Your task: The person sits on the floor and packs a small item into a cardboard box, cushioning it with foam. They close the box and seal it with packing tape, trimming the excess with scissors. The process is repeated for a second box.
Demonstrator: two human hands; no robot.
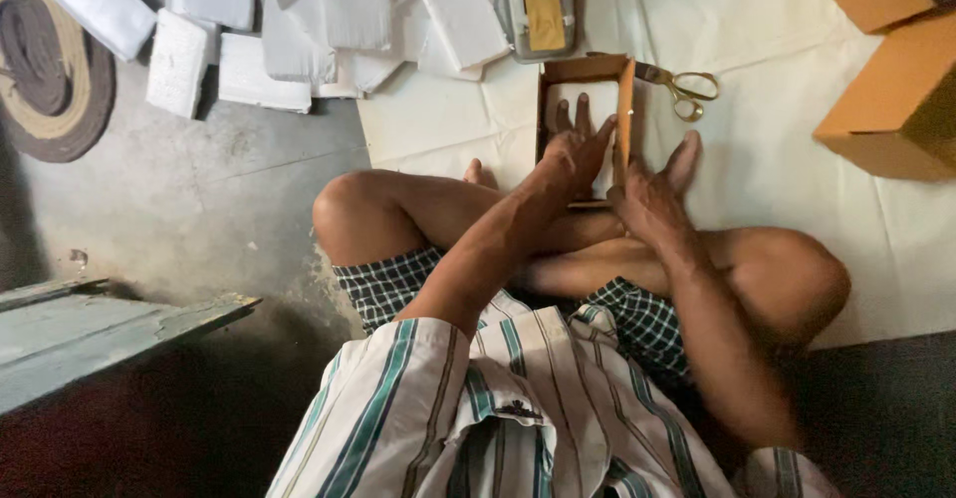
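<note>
I sit cross-legged on the floor over a small open brown cardboard box (626, 110) lined with white foam. My left hand (576, 149) lies flat inside the box, fingers spread, pressing on the foam. My right hand (652, 191) rests against the outside of the box's right wall, fingers extended along it. Neither hand grips anything.
Gold-handled scissors (682, 88) lie just right of the box on a white sheet (777, 159). Several white foam slabs (299, 20) are piled at the top. A tape dispenser (544, 5) lies beyond the box. Brown cartons (896, 100) stand at the right, a round mat (45, 60) at top left.
</note>
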